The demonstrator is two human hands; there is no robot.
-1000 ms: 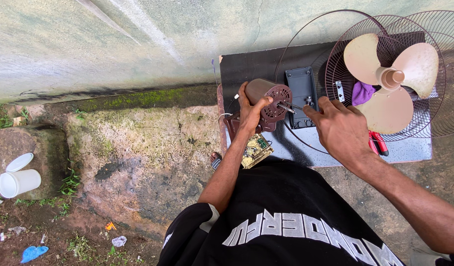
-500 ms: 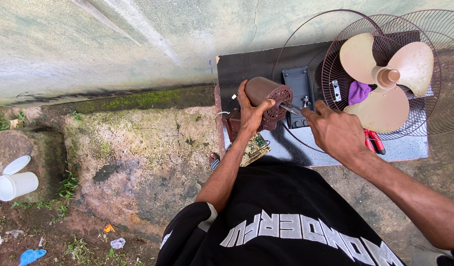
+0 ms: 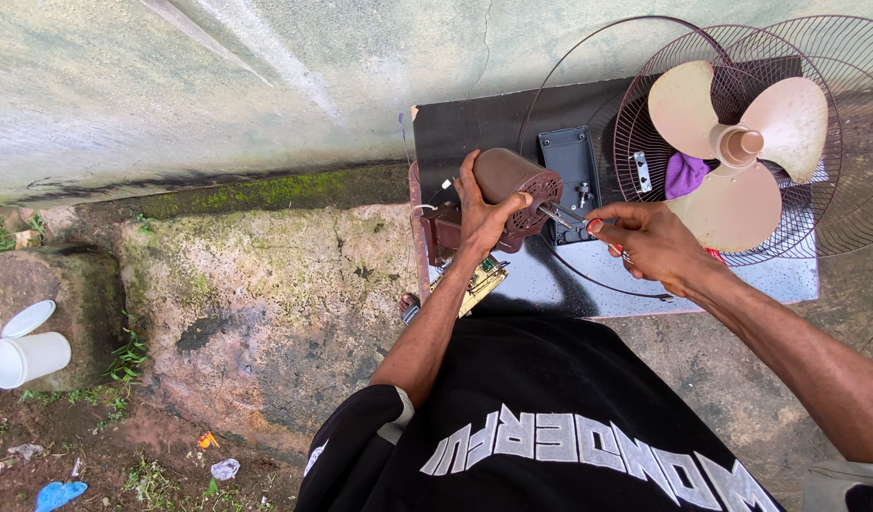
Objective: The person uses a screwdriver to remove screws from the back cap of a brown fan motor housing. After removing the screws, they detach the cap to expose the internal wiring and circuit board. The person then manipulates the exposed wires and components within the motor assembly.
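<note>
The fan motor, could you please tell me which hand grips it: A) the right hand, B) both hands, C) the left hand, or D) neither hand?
C: the left hand wraps around the brown fan motor, while the right hand holds a thin tool pointed at the motor's front.

On the board (image 3: 512,123), the motor (image 3: 512,180) lies left of the fan blade (image 3: 735,152); a cup (image 3: 24,358) sits well apart, seemingly on stone.

White cup (image 3: 27,359) w/ lid (image 3: 28,319) far left on stone; blue scrap (image 3: 57,494) on dirt; purple cloth (image 3: 684,174) behind fan blades (image 3: 735,152).
</note>
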